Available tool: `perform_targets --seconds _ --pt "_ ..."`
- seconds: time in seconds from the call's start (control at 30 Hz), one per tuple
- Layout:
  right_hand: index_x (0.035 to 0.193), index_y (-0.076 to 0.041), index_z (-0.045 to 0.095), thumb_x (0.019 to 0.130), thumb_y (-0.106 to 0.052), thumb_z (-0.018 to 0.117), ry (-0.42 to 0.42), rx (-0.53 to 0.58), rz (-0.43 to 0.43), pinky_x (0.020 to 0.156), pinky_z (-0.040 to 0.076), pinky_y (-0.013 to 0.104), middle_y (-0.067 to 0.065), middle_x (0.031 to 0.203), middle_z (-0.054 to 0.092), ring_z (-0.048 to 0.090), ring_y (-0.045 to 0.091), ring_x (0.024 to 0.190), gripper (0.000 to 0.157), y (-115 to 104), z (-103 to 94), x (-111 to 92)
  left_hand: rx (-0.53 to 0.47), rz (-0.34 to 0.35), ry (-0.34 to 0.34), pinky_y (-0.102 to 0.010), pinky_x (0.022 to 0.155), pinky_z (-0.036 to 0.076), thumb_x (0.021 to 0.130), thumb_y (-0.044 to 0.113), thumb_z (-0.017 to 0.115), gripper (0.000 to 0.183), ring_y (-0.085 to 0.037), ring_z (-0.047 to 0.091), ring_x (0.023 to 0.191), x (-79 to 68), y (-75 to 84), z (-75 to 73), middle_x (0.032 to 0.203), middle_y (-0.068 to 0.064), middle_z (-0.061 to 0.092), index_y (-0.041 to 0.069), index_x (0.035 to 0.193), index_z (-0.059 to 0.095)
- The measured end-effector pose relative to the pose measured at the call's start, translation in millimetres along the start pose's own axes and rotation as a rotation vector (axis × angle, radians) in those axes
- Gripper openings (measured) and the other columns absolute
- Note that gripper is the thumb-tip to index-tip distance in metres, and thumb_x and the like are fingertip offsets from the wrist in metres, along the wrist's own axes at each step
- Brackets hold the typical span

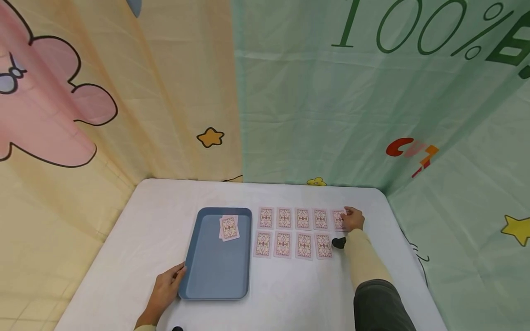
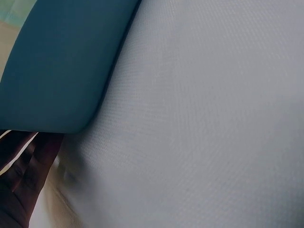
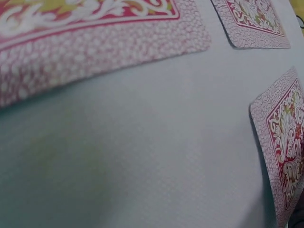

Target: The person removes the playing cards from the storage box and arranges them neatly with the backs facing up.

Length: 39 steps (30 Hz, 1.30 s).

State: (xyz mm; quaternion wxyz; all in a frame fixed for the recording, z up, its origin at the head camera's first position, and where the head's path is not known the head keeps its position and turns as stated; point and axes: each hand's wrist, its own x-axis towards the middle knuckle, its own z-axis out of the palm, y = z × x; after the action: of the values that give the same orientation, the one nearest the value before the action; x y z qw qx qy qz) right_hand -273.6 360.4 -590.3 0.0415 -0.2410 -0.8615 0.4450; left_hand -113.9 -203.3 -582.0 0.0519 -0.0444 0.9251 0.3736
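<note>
My left hand (image 1: 165, 287) holds the near-left rim of a blue tray (image 1: 215, 278). In the left wrist view its fingers (image 2: 35, 164) reach under the tray's edge. Two playing cards (image 1: 229, 228) overlap, face down, in the tray's far part. At the right end of the far row, my right hand (image 1: 354, 219) pinches a playing card (image 1: 338, 221) by its right side. That card (image 3: 285, 142) looks tilted off the cloth in the right wrist view, where the fingers are mostly hidden.
Two rows of face-down playing cards (image 1: 283, 244) with red patterned backs lie right of the tray. A small black object (image 1: 338, 242) shows beside the right wrist. White cloth (image 1: 290, 299) covers the table; printed curtains (image 1: 310, 115) hang behind and at the sides.
</note>
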Motion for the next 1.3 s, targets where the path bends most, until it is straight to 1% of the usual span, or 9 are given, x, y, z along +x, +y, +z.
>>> perform_targets --seconds 0.2,0.3,0.47,0.57,0.7,0.8,0.9,1.17,1.3 --pt "0.131 0.012 0.051 0.092 -0.002 0.057 0.017 0.018 0.021 0.1 0.039 0.051 0.031 0.126 0.053 0.05 0.04 0.117 0.042 6.6 0.7 -0.9 0.0 0.02 0.013 -0.026 0.062 0.047 0.098 0.012 0.056 0.037 -0.015 0.055 0.075 -2.1 -1.0 -1.6 0.091 -0.012 0.068 -0.015 0.123 0.056" --pt "0.133 0.011 0.05 0.093 -0.004 0.057 0.041 0.052 0.037 0.103 0.037 0.05 0.03 0.13 0.051 0.047 0.04 0.122 0.043 5.0 2.3 -4.9 0.003 0.013 0.009 -0.026 0.061 0.046 0.098 0.013 0.055 0.038 -0.015 0.054 0.074 -2.8 -1.9 -1.6 0.089 -0.011 0.068 -0.015 0.123 0.056" --pt "0.131 0.011 0.052 0.093 -0.004 0.057 0.078 0.112 -0.005 0.098 0.041 0.051 0.031 0.126 0.052 0.05 0.041 0.115 0.041 -11.7 7.7 -18.5 0.003 -0.007 0.001 -0.025 0.059 0.045 0.099 0.014 0.054 0.038 -0.014 0.054 0.072 -4.8 -2.8 -1.9 0.088 -0.01 0.067 -0.015 0.124 0.055" --pt "0.131 0.009 0.053 0.093 -0.004 0.058 0.076 0.134 -0.052 0.091 0.045 0.049 0.029 0.123 0.053 0.053 0.039 0.109 0.04 -24.5 12.6 -26.1 0.005 0.002 0.01 -0.026 0.06 0.047 0.099 0.014 0.054 0.038 -0.016 0.057 0.074 -4.8 -3.2 -1.7 0.091 -0.014 0.068 -0.015 0.124 0.055" --pt "0.131 0.007 0.054 0.092 -0.005 0.061 0.067 0.169 -0.089 0.091 0.043 0.047 0.026 0.123 0.053 0.049 0.035 0.108 0.041 -40.3 19.4 -35.3 -0.001 0.027 0.019 -0.027 0.062 0.049 0.099 0.014 0.053 0.038 -0.018 0.06 0.078 -1.7 -4.1 0.7 0.098 -0.02 0.069 -0.015 0.124 0.055" --pt "0.131 0.006 0.055 0.092 -0.005 0.062 0.039 0.186 -0.11 0.094 0.04 0.048 0.025 0.123 0.052 0.046 0.035 0.109 0.041 -49.6 26.2 -42.6 -0.006 0.027 0.01 -0.026 0.061 0.048 0.099 0.013 0.053 0.038 -0.017 0.058 0.076 0.9 -5.2 2.7 0.097 -0.019 0.069 -0.015 0.124 0.055" --pt "0.129 0.006 0.056 0.091 -0.006 0.064 0.008 0.191 -0.153 0.092 0.041 0.048 0.026 0.122 0.053 0.047 0.035 0.108 0.041 -57.7 35.8 -51.6 -0.005 0.02 0.005 -0.025 0.06 0.047 0.098 0.012 0.053 0.037 -0.017 0.056 0.075 1.5 -5.4 2.7 0.094 -0.017 0.069 -0.015 0.125 0.054" --pt "0.126 0.006 0.059 0.089 -0.005 0.067 -0.046 0.219 -0.216 0.09 0.044 0.046 0.025 0.118 0.056 0.049 0.033 0.105 0.039 -82.9 63.8 -75.6 -0.011 0.017 -0.008 -0.026 0.061 0.048 0.099 0.012 0.053 0.037 -0.018 0.058 0.076 0.2 -4.1 -0.4 0.099 -0.021 0.068 -0.015 0.125 0.054" --pt "0.124 0.004 0.061 0.088 -0.007 0.069 -0.076 0.237 -0.235 0.085 0.047 0.042 0.02 0.11 0.059 0.052 0.031 0.1 0.038 -91.0 79.1 -82.8 -0.017 0.046 0.003 -0.026 0.062 0.048 0.098 0.011 0.054 0.036 -0.017 0.058 0.076 2.1 -5.5 -1.0 0.097 -0.02 0.068 -0.015 0.123 0.056"
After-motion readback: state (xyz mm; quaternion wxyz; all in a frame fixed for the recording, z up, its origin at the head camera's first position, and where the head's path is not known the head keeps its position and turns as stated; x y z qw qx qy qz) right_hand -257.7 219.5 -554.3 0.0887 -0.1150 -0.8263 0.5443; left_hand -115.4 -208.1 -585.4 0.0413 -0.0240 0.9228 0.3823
